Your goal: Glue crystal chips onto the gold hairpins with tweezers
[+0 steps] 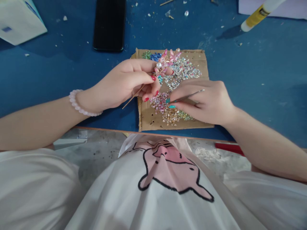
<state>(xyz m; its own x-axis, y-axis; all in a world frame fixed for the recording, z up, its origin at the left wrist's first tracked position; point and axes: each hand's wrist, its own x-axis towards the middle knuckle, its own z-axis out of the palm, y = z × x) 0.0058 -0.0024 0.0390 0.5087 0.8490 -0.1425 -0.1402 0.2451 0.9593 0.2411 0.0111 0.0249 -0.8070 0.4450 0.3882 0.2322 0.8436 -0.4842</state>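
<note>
My left hand (pixel 124 84) is closed on a gold hair stick (pixel 134 96) topped with pink flowers and a pearl (pixel 165 62), holding it over a piece of cardboard (pixel 146 116). My right hand (pixel 206 102) pinches metal tweezers (pixel 185 96), their tips down among small rhinestones (pixel 168 108). Heaps of coloured rhinestones (pixel 183 72) cover the cardboard. A pink bead bracelet (pixel 78 103) sits on my left wrist.
The blue table (pixel 251 73) is strewn with small scraps. A black phone (pixel 109 25) lies at the back, a white box (pixel 16 19) at the far left. A glue tube (pixel 260 14) is at the back right. A red strip (pixel 229 147) lies below the table edge.
</note>
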